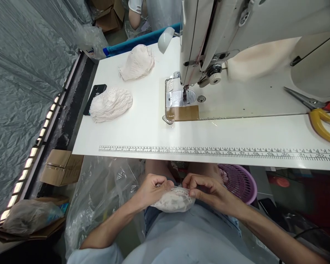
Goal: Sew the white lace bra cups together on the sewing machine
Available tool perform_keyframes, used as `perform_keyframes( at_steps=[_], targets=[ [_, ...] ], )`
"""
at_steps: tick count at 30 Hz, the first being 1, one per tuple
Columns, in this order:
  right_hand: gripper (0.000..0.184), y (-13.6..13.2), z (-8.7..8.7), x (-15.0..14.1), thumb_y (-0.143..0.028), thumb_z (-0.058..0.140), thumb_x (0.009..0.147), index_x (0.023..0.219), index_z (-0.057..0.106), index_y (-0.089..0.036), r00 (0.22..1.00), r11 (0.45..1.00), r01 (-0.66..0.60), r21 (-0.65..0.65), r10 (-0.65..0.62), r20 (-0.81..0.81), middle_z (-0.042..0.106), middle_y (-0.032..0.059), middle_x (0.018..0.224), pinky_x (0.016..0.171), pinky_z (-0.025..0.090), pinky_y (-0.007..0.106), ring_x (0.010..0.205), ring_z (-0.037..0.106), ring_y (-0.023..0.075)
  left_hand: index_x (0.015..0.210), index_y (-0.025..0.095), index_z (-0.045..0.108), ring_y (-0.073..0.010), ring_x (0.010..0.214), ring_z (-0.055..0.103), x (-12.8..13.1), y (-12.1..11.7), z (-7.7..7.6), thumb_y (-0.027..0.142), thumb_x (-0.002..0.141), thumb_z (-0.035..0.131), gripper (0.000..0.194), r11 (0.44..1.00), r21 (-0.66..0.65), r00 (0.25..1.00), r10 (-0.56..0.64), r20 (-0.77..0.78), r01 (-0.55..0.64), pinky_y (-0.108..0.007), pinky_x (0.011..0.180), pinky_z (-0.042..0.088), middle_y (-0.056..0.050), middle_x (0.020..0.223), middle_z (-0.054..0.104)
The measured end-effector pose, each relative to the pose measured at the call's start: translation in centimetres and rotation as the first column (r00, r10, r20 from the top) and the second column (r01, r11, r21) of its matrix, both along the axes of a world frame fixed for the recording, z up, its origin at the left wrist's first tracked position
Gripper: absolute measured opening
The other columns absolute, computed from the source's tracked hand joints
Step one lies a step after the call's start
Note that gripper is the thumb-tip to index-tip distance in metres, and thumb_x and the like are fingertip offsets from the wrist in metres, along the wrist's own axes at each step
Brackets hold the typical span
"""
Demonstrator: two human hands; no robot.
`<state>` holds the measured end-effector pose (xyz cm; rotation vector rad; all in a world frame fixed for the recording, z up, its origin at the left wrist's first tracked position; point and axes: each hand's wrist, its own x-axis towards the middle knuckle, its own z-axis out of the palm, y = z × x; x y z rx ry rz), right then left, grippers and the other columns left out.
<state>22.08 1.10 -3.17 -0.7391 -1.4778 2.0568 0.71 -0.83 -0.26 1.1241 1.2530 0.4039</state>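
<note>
Both my hands are in my lap, below the table's front edge, holding one small piece of white lace fabric (173,201). My left hand (151,187) grips its left side with the fingers curled. My right hand (206,189) pinches its upper right edge. On the white sewing table (142,132) above them lie two more bundles: a white lace bundle (111,104) and, farther back, a pale pink lace bundle (137,62). The sewing machine (209,40) stands at the back right, its needle over the metal plate (180,99).
A printed ruler strip (217,151) runs along the table's front edge. Scissors with yellow and red handles (320,113) lie at the right. A black phone (94,97) lies beside the white bundle. A purple basket (240,181) sits under the table; clear plastic bags and cardboard boxes (60,167) are at left. Another person's arm (134,13) shows at the far back.
</note>
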Motion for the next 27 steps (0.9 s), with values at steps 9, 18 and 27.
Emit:
perform_keyframes(
  at_steps=[9, 18, 27],
  targets=[
    [0.028, -0.1, 0.2, 0.3, -0.042, 0.057, 0.084, 0.077, 0.051, -0.016, 0.999, 0.979, -0.012, -0.203, 0.003, -0.044, 0.046, -0.0021, 0.069, 0.054, 0.03, 0.022, 0.061, 0.039, 0.0098, 0.051, 0.016, 0.028, -0.0051, 0.05, 0.018, -0.3, 0.3, 0.5, 0.054, 0.082, 0.05, 0.054, 0.998, 0.057, 1.0, 0.028, -0.007, -0.028, -0.022, 0.045, 0.013, 0.006, 0.052, 0.021],
    [0.023, 0.3, 0.6, -0.1, -0.035, 0.067, 0.077, 0.076, 0.062, -0.013, 0.997, 0.968, -0.059, -0.246, 0.046, -0.056, 0.056, 0.0009, 0.071, 0.06, 0.037, 0.024, 0.067, 0.05, 0.013, 0.051, 0.013, 0.046, -0.0053, 0.044, 0.03, -1.1, 1.5, 2.7, 0.051, 0.083, 0.049, 0.049, 0.973, 0.23, 0.993, 0.012, -0.116, 0.015, -0.019, 0.042, 0.021, 0.004, 0.046, 0.036],
    [0.018, 1.1, 1.3, 0.6, -0.031, 0.062, 0.083, 0.077, 0.057, -0.015, 0.993, 0.98, -0.033, -0.197, 0.011, -0.114, 0.049, -0.0022, 0.067, 0.055, 0.031, 0.022, 0.06, 0.042, 0.0088, 0.081, 0.01, 0.066, -0.0104, 0.054, 0.051, -9.0, 11.7, 12.4, 0.044, 0.084, 0.05, 0.038, 0.691, 0.723, 0.613, 0.567, -0.55, 0.009, -0.022, 0.055, 0.04, 0.001, 0.059, 0.056]
  ],
)
